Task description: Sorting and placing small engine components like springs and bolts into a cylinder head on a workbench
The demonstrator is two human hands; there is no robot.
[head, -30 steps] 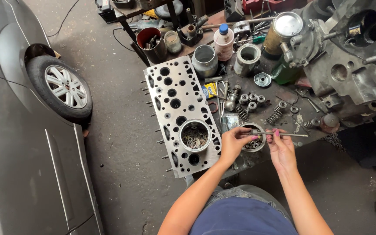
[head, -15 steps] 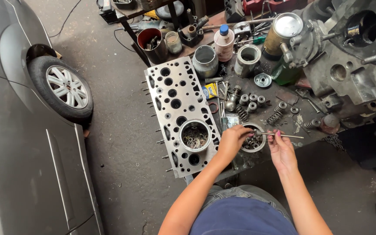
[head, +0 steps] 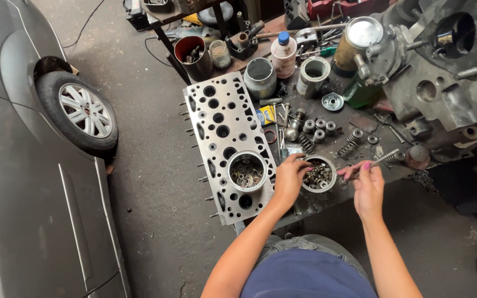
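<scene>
— While you lean over the bench, what lies by your hands?

— Biggest, the cylinder head [head: 224,140]; beside it my round tin [head: 319,173] of small parts.

— And your grip?

— My left hand [head: 290,179] rests loosely on that tin's rim; my right hand [head: 367,187] pinches a thin metal rod [head: 381,161].

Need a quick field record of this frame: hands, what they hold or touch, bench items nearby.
left hand: on rim of right tin, which holds small metal parts
right hand: holds thin metal rod, tip over bench
left tin: sits on cylinder head, holds washers
bench: springs, loose parts
right: engine block
left: grey car
</scene>
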